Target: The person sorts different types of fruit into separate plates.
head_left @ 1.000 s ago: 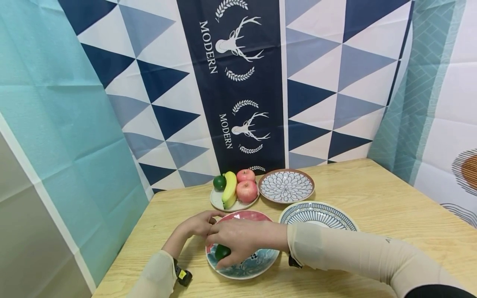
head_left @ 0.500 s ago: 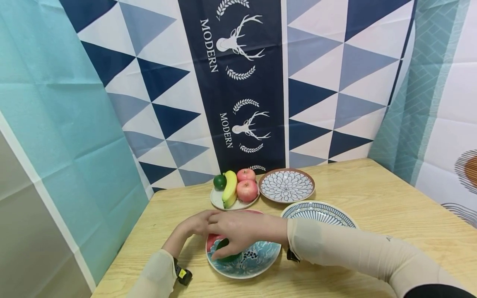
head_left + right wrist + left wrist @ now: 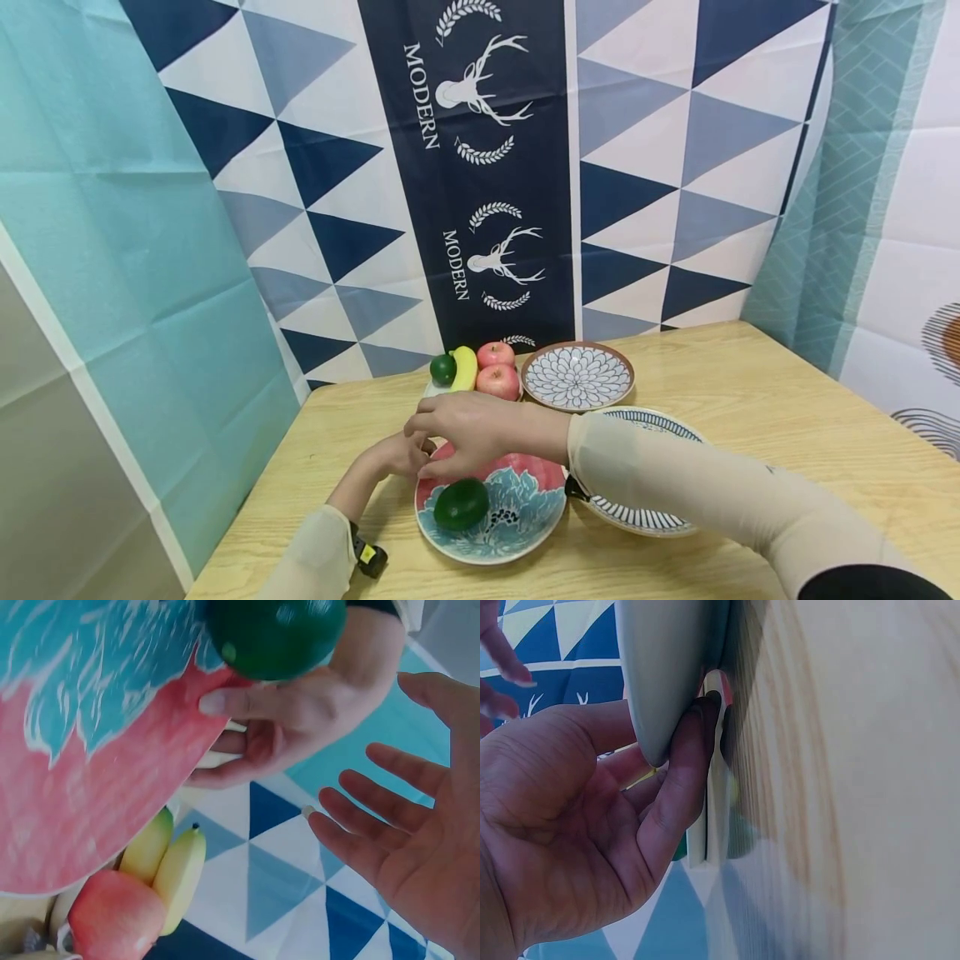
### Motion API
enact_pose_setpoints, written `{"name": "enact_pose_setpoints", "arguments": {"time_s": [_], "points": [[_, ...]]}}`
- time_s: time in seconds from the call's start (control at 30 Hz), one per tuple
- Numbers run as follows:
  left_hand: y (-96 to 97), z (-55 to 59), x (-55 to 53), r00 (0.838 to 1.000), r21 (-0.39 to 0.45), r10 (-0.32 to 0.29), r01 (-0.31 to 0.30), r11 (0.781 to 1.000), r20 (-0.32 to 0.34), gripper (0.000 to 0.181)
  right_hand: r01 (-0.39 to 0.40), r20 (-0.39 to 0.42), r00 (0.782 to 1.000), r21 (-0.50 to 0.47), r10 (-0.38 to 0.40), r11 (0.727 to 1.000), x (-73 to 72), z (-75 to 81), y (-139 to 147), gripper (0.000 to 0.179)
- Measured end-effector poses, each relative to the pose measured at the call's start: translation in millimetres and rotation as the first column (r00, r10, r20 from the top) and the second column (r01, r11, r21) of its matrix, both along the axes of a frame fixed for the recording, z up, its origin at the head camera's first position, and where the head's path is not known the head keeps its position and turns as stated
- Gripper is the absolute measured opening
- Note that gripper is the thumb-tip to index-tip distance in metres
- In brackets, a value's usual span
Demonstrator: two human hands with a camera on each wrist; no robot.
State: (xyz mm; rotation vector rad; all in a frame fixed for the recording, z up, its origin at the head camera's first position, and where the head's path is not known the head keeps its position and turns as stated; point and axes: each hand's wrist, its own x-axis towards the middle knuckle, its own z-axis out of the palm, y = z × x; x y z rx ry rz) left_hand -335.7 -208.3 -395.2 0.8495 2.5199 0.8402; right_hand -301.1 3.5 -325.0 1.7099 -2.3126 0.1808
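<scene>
A dark green, smooth avocado (image 3: 461, 504) lies on the left part of a plate (image 3: 521, 537) painted with a blue flower on red. My left hand (image 3: 405, 457) pinches this plate's left rim; the right wrist view shows its thumb (image 3: 229, 703) on top, and in the left wrist view its fingers (image 3: 679, 784) curl under the edge. Above the plate's back rim is my right hand (image 3: 472, 427), holding nothing. Its fingers (image 3: 382, 795) are spread and relaxed in the right wrist view. It covers part of the plate's far side.
Behind stands a small white plate (image 3: 432, 390) with a banana (image 3: 464, 368), two red apples (image 3: 498, 382) and a round green fruit (image 3: 442, 369). A brown-rimmed plate (image 3: 577, 377) is at the back. My right forearm crosses a blue-patterned plate (image 3: 652, 522) on the wooden table (image 3: 780, 408).
My right hand has let go of the avocado and risen away toward the back. The avocado now lies uncovered on the flower plate. My left hand stays at the rim.
</scene>
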Motion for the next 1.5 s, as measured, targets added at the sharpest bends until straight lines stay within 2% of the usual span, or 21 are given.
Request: {"name": "enact_pose_setpoints", "arguments": {"time_s": [0.1,0.13,0.3,0.47,0.57,0.63,0.73,0.9,0.97,1.17,1.3,1.5], "points": [[0.1,-2.0,-3.9,0.999,-0.014,-0.004,0.003,1.0,-0.053,0.052,0.007,-0.025,1.0,0.005,-0.007,1.0,-7.8,2.3,-2,0.044],[0.4,-2.5,-5.5,0.999,-0.011,0.002,-0.003,1.0,-0.049,0.056,0.015,-0.031,0.999,0.008,-0.014,1.0,-10.1,3.3,-2,0.044],[3.6,-3.3,-8.6,0.999,0.0,0.044,-0.044,0.999,-0.015,0.048,0.071,-0.024,0.997,-0.004,-0.071,0.997,-23.1,7.3,-5,0.045],[5.2,-1.9,-3.9,0.989,-0.047,0.15,-0.15,0.988,0.012,0.043,0.095,-0.022,0.995,-0.016,-0.095,0.995,-33.6,10.4,-8,0.046],[5.6,-1.5,-0.7,0.975,-0.062,0.219,-0.215,0.975,0.049,0.051,0.12,-0.019,0.993,-0.001,-0.12,0.993,-38.1,11.6,-11,0.047],[5.7,-1.4,0.2,0.97,-0.058,0.235,-0.231,0.971,0.065,0.057,0.136,-0.009,0.991,0.009,-0.136,0.991,-40.8,12.7,-13,0.048],[5.9,-1.7,-0.3,0.972,-0.028,0.22,-0.219,0.975,0.078,0.061,0.156,0.013,0.988,0.017,-0.156,0.988,-44.7,14.4,-16,0.049],[5.4,-3.2,-3.5,0.99,0.041,0.131,-0.133,0.99,0.058,0.059,0.175,0.032,0.984,0.013,-0.175,0.984,-54.2,14.7,-20,0.05],[5.3,-3.7,-4.4,0.992,0.044,0.115,-0.118,0.992,0.052,0.058,0.186,0.031,0.982,0.01,-0.186,0.982,-58.7,14.8,-21,0.049],[5.2,-3.6,-4.9,0.983,0.013,0.159,-0.161,0.987,0.091,0.058,0.215,0.028,0.976,-0.003,-0.215,0.977,-71.5,15.5,-25,0.047],[5.8,-3.0,-4.9,0.983,0.007,0.16,-0.162,0.987,0.092,0.057,0.224,0.028,0.974,-0.013,-0.224,0.974,-79.5,14.5,-27,0.045],[5.3,-4.3,-5.4,0.982,0.007,0.167,-0.169,0.986,0.091,0.058,0.278,0.001,0.961,-0.014,-0.278,0.96,-94.0,9.1,-31,0.043]]}}
